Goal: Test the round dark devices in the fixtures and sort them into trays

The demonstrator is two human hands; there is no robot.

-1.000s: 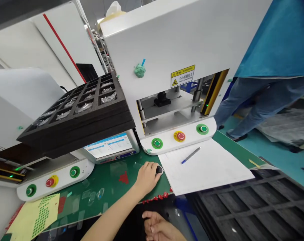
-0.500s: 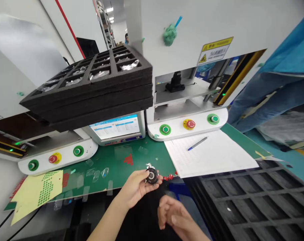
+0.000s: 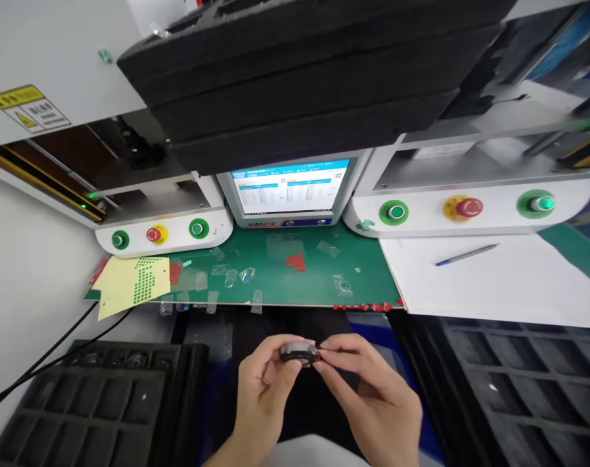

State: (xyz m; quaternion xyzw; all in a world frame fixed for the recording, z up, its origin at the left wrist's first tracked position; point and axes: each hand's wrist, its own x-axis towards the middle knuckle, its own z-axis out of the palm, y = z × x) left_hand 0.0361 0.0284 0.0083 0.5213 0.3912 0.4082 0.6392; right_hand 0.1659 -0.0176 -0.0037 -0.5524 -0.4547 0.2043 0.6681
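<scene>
In the head view my left hand [image 3: 268, 383] is closed around a round black part [image 3: 299, 353] with a grey rim, held nearly edge-on above the dark gap in front of the bench. My right hand [image 3: 373, 389] meets it from the right, thumb and forefinger pinched at the part's right edge. A tiny reddish spot shows between those fingertips, too small to name. Small red pieces [image 3: 373, 307] line the bench's front edge beyond my hands.
Black foam trays [image 3: 76, 402] stand at left, others [image 3: 533, 376] at right. A foam stack [image 3: 305, 84] overhangs the monitor [image 3: 290, 191]. Button panels [image 3: 470, 209] flank it. Paper [image 3: 509, 279] with a pen [image 3: 465, 255], a yellow sticker sheet [image 3: 134, 282] and clear film scraps lie on the green bench [image 3: 256, 250].
My view has swung left and down. The round part has turned from face-on to edge-on in my left hand. My right hand has come up to its edge and pinched there.
</scene>
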